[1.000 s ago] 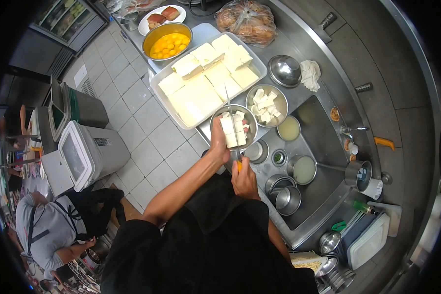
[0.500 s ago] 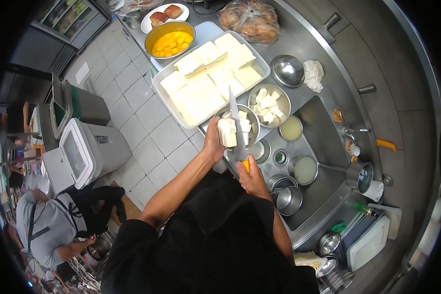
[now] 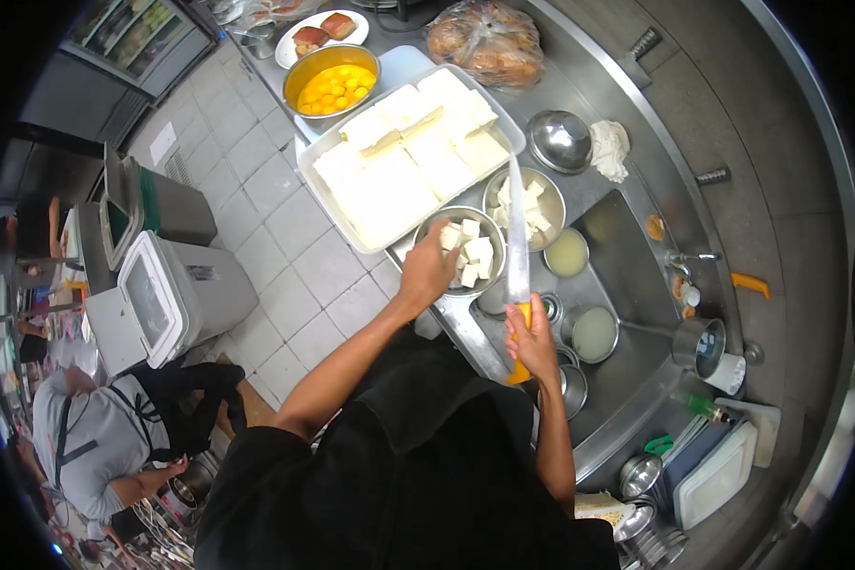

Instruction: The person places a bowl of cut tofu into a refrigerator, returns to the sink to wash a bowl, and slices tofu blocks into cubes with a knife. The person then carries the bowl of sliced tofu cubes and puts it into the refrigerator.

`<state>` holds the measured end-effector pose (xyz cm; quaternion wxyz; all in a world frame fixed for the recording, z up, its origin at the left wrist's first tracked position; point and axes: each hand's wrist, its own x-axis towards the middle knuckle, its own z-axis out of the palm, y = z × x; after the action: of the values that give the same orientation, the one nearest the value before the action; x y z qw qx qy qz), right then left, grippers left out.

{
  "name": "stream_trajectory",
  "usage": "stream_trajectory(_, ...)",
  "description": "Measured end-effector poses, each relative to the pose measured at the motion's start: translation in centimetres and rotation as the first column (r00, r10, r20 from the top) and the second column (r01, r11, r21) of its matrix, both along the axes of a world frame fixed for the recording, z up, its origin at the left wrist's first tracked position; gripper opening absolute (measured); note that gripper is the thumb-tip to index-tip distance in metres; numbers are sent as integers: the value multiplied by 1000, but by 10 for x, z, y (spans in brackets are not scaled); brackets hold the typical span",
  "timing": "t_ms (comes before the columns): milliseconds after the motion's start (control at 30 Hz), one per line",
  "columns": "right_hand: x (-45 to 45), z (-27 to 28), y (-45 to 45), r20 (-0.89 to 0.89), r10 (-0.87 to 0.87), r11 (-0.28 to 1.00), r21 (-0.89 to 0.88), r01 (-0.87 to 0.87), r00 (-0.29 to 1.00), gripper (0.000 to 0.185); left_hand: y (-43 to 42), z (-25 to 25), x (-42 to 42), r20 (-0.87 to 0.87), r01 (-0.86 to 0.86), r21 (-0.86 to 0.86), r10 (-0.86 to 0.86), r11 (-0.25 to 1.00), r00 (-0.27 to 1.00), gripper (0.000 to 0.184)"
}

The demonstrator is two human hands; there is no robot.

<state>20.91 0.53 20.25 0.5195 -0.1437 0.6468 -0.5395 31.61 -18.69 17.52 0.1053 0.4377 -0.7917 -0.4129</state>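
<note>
My right hand (image 3: 534, 337) is closed around the yellow handle of a long knife (image 3: 519, 228), whose blade points away from me. My left hand (image 3: 427, 272) hovers at the near-left rim of a metal bowl (image 3: 490, 276) with its fingers apart and nothing seen in them; the fingertips are slightly blurred. Cubes of white tofu (image 3: 479, 249) lie in that bowl. A second metal bowl (image 3: 560, 211) of tofu cubes sits beside it, partly behind the blade. Just beyond, large tofu blocks (image 3: 389, 185) fill a white plastic tub (image 3: 318, 195).
A metal bowl of egg yolks (image 3: 335, 90), a plate of meat (image 3: 290, 49) and a filled plastic bag (image 3: 484, 43) stand farther back. On my right is a steel sink (image 3: 627, 275) with bowls of cloudy liquid. A co-worker (image 3: 114, 437) bends at left, past grey bins (image 3: 199, 285).
The tofu piece in my left hand has been let go, and cubes now lie in the near bowl. My right hand has swung the knife to the right, away from the left hand.
</note>
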Motion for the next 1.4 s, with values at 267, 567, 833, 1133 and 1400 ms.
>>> stream_trajectory(267,-4,12,4,-77,-67,997,39,70,995,19,-32,19,-11,-24,122,-374,-141,919,990,49)
stream_trajectory(567,-4,16,13,-241,-53,996,61,69,969,19,-195,-51,-19,148,6,-804,190,595,971,75)
stream_trajectory(833,-2,21,7,-266,-60,995,60,78,962,19,-163,-52,-24,212,7,-715,207,700,955,85)
stream_trajectory(1133,4,11,1,-393,-20,997,57,46,920,20,-137,-56,-11,247,111,-739,113,664,962,71)
stream_trajectory(1400,6,11,7,-419,-16,994,92,61,908,21,-122,-55,-4,219,143,-764,46,629,975,64)
